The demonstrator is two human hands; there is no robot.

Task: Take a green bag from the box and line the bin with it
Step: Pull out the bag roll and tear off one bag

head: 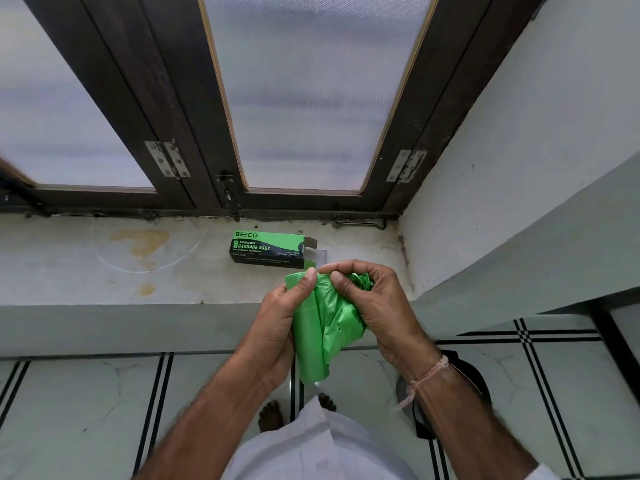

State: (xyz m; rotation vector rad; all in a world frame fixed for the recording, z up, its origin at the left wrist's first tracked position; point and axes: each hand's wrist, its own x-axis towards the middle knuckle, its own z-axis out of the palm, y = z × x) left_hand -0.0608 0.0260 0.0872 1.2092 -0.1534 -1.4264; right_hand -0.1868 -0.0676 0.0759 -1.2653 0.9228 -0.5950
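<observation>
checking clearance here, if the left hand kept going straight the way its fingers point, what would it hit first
Probably the open end of the garbage bag box on the sill. The left hand points up and away toward the window while gripping the green bag with the right hand. Depth is unclear, so it might pass just right of it.

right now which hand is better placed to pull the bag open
Right, probably. The right hand already pinches the crumpled loose end of the green bag between thumb and fingers, while the left hand steadies the still-rolled part. The bin also sits on the right.
</observation>
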